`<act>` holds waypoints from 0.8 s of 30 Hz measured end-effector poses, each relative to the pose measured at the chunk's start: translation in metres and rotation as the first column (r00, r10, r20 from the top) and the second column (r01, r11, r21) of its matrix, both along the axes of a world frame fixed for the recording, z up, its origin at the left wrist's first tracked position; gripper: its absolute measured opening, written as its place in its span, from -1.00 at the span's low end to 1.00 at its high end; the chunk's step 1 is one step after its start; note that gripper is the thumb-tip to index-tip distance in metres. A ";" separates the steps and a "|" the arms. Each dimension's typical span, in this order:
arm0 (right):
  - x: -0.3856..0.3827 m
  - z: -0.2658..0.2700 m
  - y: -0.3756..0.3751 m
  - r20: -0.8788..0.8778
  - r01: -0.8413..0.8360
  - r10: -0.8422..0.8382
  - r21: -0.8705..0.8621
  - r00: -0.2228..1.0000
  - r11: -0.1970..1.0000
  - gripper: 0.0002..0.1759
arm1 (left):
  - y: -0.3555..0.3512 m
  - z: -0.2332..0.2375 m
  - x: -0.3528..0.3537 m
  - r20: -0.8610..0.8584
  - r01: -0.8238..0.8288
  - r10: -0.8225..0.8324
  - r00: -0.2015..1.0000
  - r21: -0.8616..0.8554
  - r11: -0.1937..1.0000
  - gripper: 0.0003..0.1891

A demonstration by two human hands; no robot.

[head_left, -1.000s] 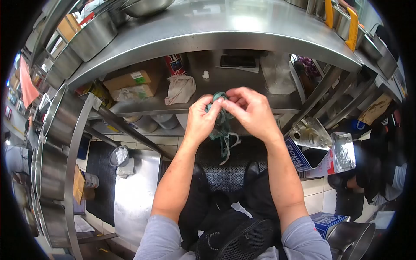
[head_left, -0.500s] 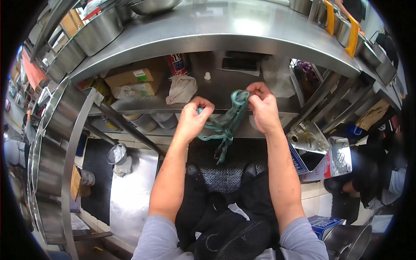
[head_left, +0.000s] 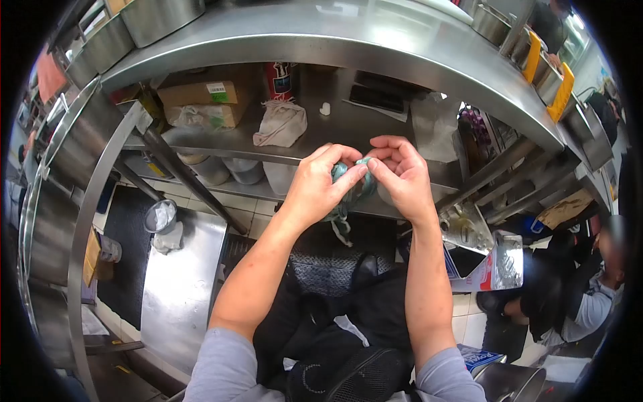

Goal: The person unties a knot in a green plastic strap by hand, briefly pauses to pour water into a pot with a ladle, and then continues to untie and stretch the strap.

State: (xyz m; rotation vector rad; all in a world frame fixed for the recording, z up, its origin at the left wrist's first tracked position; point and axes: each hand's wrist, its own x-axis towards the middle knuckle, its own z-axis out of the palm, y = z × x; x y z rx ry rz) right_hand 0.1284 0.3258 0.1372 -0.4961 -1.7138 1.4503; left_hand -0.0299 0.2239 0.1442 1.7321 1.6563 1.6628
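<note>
Between my two hands is a crumpled, twisted strip of thin green plastic, like a rolled-up bag [head_left: 362, 190], its loose end dangling below them. My left hand [head_left: 326, 179] pinches it between thumb and fingers. Close beside it, my right hand [head_left: 402, 175] grips the same strip with thumb and forefinger, its other fingers curled loosely. The fingertips nearly meet, and much of the plastic is hidden behind them. Both hands are in front of the edge of a steel undershelf [head_left: 321, 137].
On the undershelf are a cardboard box [head_left: 201, 100], a crumpled cloth [head_left: 281, 123], a red can [head_left: 279, 82] and a dark flat tray [head_left: 377, 98]. Stacked steel pans [head_left: 53, 221] stand at left. Open tins [head_left: 495, 261] sit right, near a crouching person [head_left: 569, 295].
My hands have come together from apart, bunching the green plastic between them. The view has shifted slightly, and the person at right shows more.
</note>
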 end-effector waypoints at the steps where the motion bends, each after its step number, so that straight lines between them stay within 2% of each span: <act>1: 0.001 0.000 0.000 0.032 0.001 -0.003 0.069 0.999 0.998 -0.65 | 0.002 -0.003 0.000 0.021 0.028 -0.027 0.999 -0.048 0.998 -0.81; 3: 0.001 0.000 -0.001 0.052 0.011 -0.014 0.068 0.999 0.998 -0.66 | 0.002 -0.006 -0.003 0.050 0.040 -0.036 0.998 -0.074 0.996 -0.81; 5: 0.002 -0.002 0.000 0.073 0.023 -0.027 0.064 0.997 0.998 -0.68 | 0.002 -0.008 -0.006 0.111 0.051 -0.030 0.993 -0.189 0.981 -0.81; 7: 0.002 -0.005 0.003 -0.063 -0.033 0.030 -0.048 0.998 0.998 -0.70 | 0.003 -0.013 -0.010 0.113 0.033 -0.012 0.994 -0.180 0.983 -0.81; 9: 0.004 -0.003 0.005 -0.344 -0.176 0.062 -0.311 0.937 0.934 -0.73 | 0.008 -0.021 -0.017 0.137 -0.045 0.068 0.988 -0.166 0.985 -0.81; 10: 0.009 -0.002 0.009 -0.443 -0.314 0.137 -0.355 0.886 0.880 -0.72 | 0.009 -0.024 -0.019 0.177 -0.057 0.087 0.980 -0.164 0.985 -0.82; 11: 0.009 -0.003 0.010 -0.444 -0.318 0.141 -0.353 0.885 0.880 -0.72 | 0.010 -0.025 -0.021 0.175 -0.061 0.089 0.980 -0.162 0.985 -0.82; 13: 0.009 -0.002 0.009 -0.039 -0.077 0.071 -0.217 0.997 0.973 -0.66 | 0.008 -0.021 -0.023 0.437 0.050 0.052 0.898 -0.219 0.974 -0.83; 14: 0.008 -0.001 0.007 0.155 -0.043 0.057 -0.092 0.986 0.995 -0.59 | 0.006 -0.019 -0.022 0.524 0.110 0.000 0.852 -0.180 0.978 -0.83; 15: 0.005 -0.005 0.002 0.174 -0.064 0.074 -0.059 0.982 0.996 -0.57 | 0.004 -0.015 -0.023 0.524 0.111 0.001 0.852 -0.182 0.977 -0.83; 17: 0.003 -0.014 0.007 0.266 0.009 -0.040 0.116 0.963 0.993 -0.59 | 0.001 -0.012 -0.025 0.539 0.226 -0.067 0.840 -0.234 0.946 -0.80; 19: -0.002 -0.011 0.009 0.157 0.167 -0.196 0.182 0.968 0.969 -0.63 | 0.001 -0.013 -0.024 0.495 0.207 -0.064 0.867 -0.240 0.948 -0.78; 20: 0.002 -0.006 0.006 0.130 0.218 -0.227 0.078 0.965 0.973 -0.69 | 0.001 -0.013 -0.023 0.447 0.188 -0.062 0.892 -0.243 0.952 -0.77; 21: 0.002 -0.004 0.006 0.129 0.216 -0.225 0.078 0.966 0.973 -0.69 | 0.001 -0.012 -0.023 0.447 0.186 -0.060 0.893 -0.243 0.952 -0.77; 23: 0.002 -0.003 0.008 -0.030 0.350 -0.349 0.147 0.937 0.925 -0.73 | 0.002 -0.012 -0.024 0.371 0.136 -0.030 0.928 -0.265 0.955 -0.75; 24: 0.000 -0.002 0.008 -0.046 0.433 -0.444 0.328 0.895 0.839 -0.69 | 0.002 -0.012 -0.024 0.371 0.138 -0.030 0.928 -0.268 0.953 -0.75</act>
